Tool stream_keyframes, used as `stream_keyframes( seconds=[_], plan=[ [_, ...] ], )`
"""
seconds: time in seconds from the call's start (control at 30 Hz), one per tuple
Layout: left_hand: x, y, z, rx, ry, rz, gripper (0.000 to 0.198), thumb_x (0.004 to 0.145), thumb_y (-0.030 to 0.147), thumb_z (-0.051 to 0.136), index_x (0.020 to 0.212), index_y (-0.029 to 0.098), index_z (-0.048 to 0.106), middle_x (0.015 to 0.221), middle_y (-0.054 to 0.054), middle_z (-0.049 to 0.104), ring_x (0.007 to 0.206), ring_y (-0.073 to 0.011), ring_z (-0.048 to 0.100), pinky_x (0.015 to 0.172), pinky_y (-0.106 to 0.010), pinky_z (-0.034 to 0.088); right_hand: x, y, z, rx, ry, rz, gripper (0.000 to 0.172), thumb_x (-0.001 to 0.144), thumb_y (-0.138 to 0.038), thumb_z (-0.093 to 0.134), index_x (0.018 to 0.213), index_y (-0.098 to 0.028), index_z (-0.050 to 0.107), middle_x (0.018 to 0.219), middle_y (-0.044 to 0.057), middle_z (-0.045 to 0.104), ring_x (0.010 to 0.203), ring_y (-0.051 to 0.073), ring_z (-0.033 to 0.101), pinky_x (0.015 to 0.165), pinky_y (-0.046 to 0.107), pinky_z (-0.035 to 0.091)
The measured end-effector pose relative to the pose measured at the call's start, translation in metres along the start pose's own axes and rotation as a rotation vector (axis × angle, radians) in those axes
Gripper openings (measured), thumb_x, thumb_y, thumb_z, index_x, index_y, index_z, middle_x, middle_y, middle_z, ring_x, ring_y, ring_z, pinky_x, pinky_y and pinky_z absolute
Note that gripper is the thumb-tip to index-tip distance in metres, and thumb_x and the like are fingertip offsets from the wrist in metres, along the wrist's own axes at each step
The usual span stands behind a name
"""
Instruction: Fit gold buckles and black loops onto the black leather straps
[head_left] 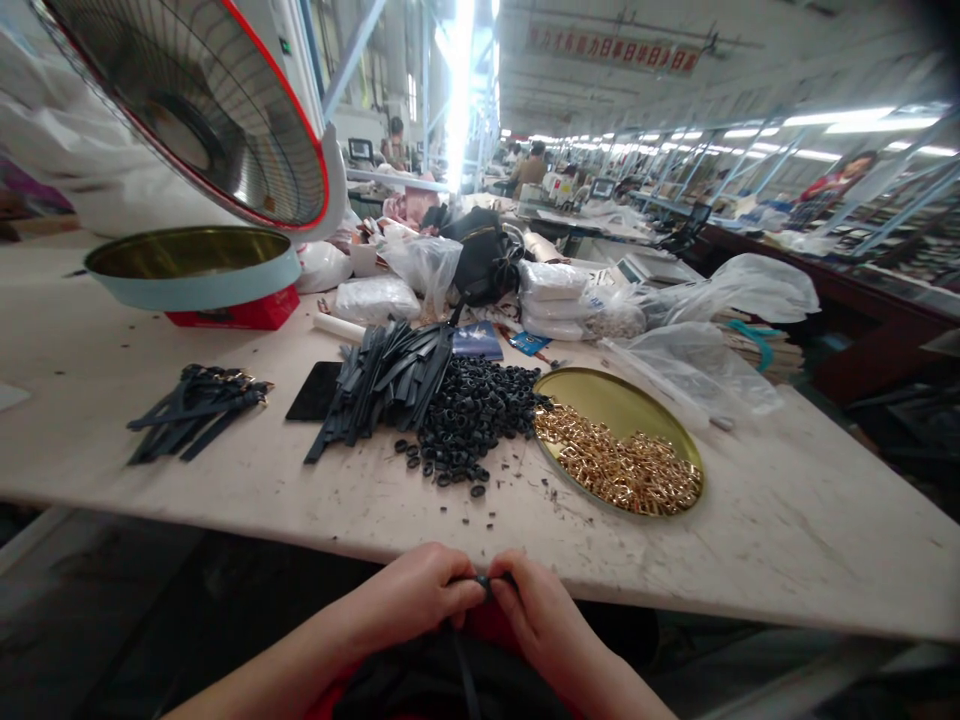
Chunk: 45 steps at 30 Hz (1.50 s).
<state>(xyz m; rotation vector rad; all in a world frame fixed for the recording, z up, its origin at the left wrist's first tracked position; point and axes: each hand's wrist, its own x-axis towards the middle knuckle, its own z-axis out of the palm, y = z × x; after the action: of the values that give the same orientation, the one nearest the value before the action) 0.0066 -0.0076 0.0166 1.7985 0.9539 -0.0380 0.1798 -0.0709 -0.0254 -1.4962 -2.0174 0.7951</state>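
Just in front of the table's near edge, my left hand (436, 585) and my right hand (528, 592) are pinched close together. Between their fingertips is a small part of a dark strap (466, 675), whose length hangs down over my lap. Whether a loop or buckle is on it I cannot make out. Beyond my hands lies a heap of small black loops (476, 415). Left of it is a pile of flat black straps (386, 375). A round golden tray (600, 390) on the right holds many small gold buckles (626, 468).
On the left lies a bunch of straps with gold buckles (196, 410). Behind it are a round tin (191, 290) on a red box (240, 312) and a red-rimmed fan (202, 110). Plastic bags (675, 300) and a black bag (480, 255) crowd the back. Other people sit far off.
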Motion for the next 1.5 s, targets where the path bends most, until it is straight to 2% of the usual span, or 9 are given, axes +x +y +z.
stream_keyframes(
  seconds=[0.2,0.53,0.9,1.0,1.07,1.13,1.27,1.37,1.5],
  plan=[
    [-0.003,0.003,-0.003,0.095,0.000,0.083,0.028,0.078,0.031,0.039,0.065,0.018,0.061,0.060,0.002,0.061,0.057,-0.0118,0.053,0.051,-0.018,0.033,-0.004,0.005,0.012,-0.095,0.176,-0.035,0.018,0.089,-0.025,0.032,0.096,-0.020,0.047,0.077,0.004,0.063,0.069,0.018,0.058,0.060,0.028,0.042],
    [0.004,0.004,0.004,0.156,0.015,0.109,0.023,0.076,0.029,0.043,0.074,0.019,0.063,0.060,0.002,0.062,0.055,-0.0117,0.053,0.048,-0.018,0.032,0.001,-0.007,0.010,0.047,0.159,-0.069,0.020,0.089,-0.024,0.030,0.100,-0.022,0.046,0.075,0.002,0.064,0.067,0.015,0.060,0.060,0.024,0.045],
    [0.049,-0.013,0.001,0.494,0.208,0.119,0.023,0.080,0.032,0.046,0.077,0.021,0.066,0.073,-0.004,0.067,0.068,-0.0178,0.059,0.056,-0.022,0.036,0.031,0.040,0.037,-0.073,0.301,0.077,0.028,0.091,-0.029,0.024,0.099,-0.019,0.048,0.073,0.004,0.066,0.062,0.017,0.063,0.053,0.026,0.045],
    [0.059,-0.019,-0.021,0.525,0.295,0.147,0.023,0.080,0.037,0.049,0.084,0.022,0.065,0.082,-0.004,0.066,0.079,-0.0189,0.058,0.065,-0.024,0.037,0.045,0.054,0.030,-0.204,0.307,0.097,0.029,0.090,-0.030,0.027,0.087,-0.018,0.053,0.068,0.005,0.064,0.062,0.020,0.061,0.057,0.030,0.044],
    [0.062,-0.022,-0.053,0.612,0.484,0.110,0.024,0.082,0.037,0.046,0.086,0.022,0.063,0.086,-0.004,0.064,0.081,-0.0182,0.057,0.069,-0.025,0.037,0.052,0.062,0.023,-0.291,0.328,0.098,0.029,0.089,-0.031,0.031,0.078,-0.020,0.055,0.071,0.006,0.063,0.069,0.022,0.059,0.064,0.034,0.042],
    [0.066,-0.025,-0.091,0.766,0.705,-0.047,0.026,0.085,0.035,0.041,0.085,0.021,0.063,0.087,-0.005,0.062,0.079,-0.0181,0.057,0.070,-0.027,0.037,0.056,0.069,0.019,-0.311,0.357,0.093,0.024,0.088,-0.031,0.036,0.079,-0.021,0.056,0.081,0.007,0.063,0.078,0.023,0.057,0.071,0.037,0.041],
    [0.085,-0.034,-0.152,0.816,0.870,-0.213,0.034,0.084,0.036,0.039,0.091,0.010,0.060,0.093,-0.017,0.058,0.092,-0.0290,0.054,0.076,-0.037,0.035,0.058,0.076,0.019,-0.272,0.400,0.106,0.017,0.085,-0.031,0.043,0.091,-0.023,0.056,0.095,0.007,0.061,0.091,0.024,0.054,0.080,0.039,0.038],
    [0.102,-0.041,-0.169,0.806,0.910,-0.285,0.033,0.078,0.036,0.048,0.086,0.006,0.060,0.090,-0.020,0.059,0.089,-0.0315,0.055,0.076,-0.039,0.035,0.056,0.076,0.020,-0.248,0.394,0.118,0.017,0.086,-0.031,0.042,0.090,-0.022,0.056,0.094,0.007,0.061,0.090,0.023,0.054,0.080,0.039,0.038],
    [0.102,-0.045,-0.171,0.756,0.941,-0.313,0.025,0.075,0.031,0.048,0.079,0.010,0.060,0.083,-0.016,0.063,0.080,-0.0274,0.059,0.069,-0.033,0.038,0.056,0.072,0.020,-0.243,0.397,0.120,0.016,0.085,-0.029,0.043,0.088,-0.021,0.056,0.092,0.006,0.062,0.089,0.023,0.054,0.079,0.039,0.038]
  ],
)
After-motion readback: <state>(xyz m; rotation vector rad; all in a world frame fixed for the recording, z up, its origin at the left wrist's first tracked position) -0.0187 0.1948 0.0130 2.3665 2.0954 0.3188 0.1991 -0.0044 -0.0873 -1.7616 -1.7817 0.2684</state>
